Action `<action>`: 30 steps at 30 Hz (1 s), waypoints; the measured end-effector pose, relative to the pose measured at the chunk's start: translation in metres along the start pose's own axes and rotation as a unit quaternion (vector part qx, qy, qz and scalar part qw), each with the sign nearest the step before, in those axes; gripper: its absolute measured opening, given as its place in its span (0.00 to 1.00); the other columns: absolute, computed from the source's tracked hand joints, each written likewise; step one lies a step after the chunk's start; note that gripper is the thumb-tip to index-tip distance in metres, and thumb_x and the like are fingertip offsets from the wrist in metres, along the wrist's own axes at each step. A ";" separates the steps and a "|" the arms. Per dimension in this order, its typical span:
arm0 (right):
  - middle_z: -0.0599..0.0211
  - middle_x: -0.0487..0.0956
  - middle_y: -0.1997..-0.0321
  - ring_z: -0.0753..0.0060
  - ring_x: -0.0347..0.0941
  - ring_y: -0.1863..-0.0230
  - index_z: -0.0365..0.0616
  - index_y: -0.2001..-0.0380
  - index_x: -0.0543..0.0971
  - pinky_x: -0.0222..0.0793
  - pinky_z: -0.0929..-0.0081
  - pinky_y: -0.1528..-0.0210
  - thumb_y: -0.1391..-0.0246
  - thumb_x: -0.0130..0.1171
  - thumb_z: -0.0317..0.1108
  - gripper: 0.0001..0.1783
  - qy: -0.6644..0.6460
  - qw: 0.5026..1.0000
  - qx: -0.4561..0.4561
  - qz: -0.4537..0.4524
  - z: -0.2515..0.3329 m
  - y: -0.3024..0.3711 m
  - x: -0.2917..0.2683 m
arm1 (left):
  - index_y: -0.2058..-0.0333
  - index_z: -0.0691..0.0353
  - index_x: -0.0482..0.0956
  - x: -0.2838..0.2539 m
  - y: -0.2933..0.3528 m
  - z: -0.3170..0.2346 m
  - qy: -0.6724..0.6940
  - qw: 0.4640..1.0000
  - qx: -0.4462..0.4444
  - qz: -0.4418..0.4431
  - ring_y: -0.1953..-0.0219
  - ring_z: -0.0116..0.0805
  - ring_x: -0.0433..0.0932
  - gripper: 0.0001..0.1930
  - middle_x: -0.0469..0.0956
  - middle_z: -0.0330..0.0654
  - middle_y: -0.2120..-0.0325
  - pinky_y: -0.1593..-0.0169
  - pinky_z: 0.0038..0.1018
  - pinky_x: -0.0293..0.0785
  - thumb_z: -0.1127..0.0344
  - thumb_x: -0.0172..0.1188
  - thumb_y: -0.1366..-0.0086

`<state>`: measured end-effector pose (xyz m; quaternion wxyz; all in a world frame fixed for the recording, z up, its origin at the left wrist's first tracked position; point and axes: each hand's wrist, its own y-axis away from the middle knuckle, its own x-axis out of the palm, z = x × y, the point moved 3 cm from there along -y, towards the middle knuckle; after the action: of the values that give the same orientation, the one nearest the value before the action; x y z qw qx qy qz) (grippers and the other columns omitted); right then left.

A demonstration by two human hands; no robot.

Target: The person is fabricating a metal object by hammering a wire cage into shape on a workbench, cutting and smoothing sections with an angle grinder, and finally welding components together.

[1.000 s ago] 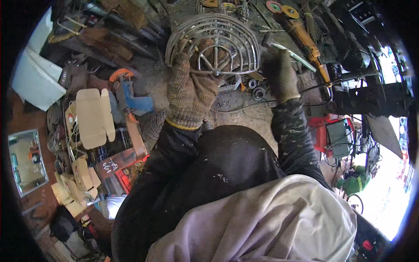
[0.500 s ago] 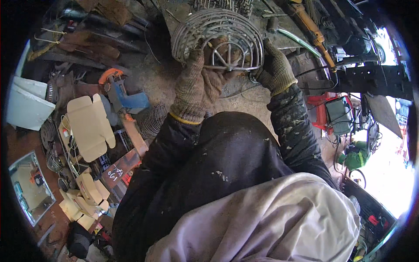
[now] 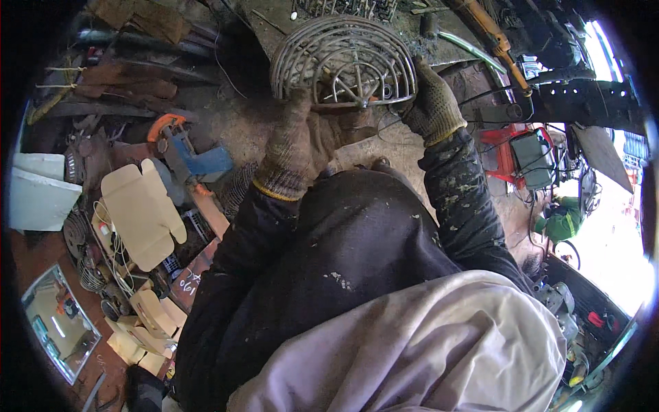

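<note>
A bundle of half-round metal wire frames (image 3: 302,58), with nested curved bars and a spoked half-circle at the front, is held up over the floor in front of my knees. My left hand (image 3: 292,141), in a dirty brown knit glove, is closed at its lower left corner; some fingers are hidden behind the bars. My right hand (image 3: 436,106), in a paler knit glove with a yellow cuff edge, grips the right side with its thumb up along the outer bar.
An orange-and-blue power tool (image 3: 195,154), open cardboard (image 3: 143,216) and a mirror (image 3: 62,323) lie to the left. On the right are a hammer (image 3: 429,26), an orange tool (image 3: 484,24), a red-framed machine (image 3: 508,154) and a person in green (image 3: 563,218).
My left hand has shifted left and slightly down, from the front bars to the frames' lower left corner. The right hand keeps its hold. The view has turned slightly.
</note>
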<state>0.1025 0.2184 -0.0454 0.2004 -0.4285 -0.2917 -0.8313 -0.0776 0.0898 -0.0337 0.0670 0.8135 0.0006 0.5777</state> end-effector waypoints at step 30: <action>0.54 0.80 0.51 0.64 0.79 0.55 0.34 0.48 0.74 0.79 0.70 0.50 0.31 0.47 0.36 0.17 -0.036 0.998 -0.027 -0.034 -0.006 0.003 -0.003 | 0.42 0.59 0.72 -0.076 -0.009 -0.034 0.045 0.981 0.061 -0.178 0.45 0.47 0.76 0.21 0.75 0.48 0.45 0.42 0.49 0.75 0.53 0.42 0.24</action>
<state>0.1025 0.2128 -0.0499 0.1493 -0.4533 -0.2909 -0.8292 -0.1347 0.0962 -0.0953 0.1188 0.7758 0.1842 0.5917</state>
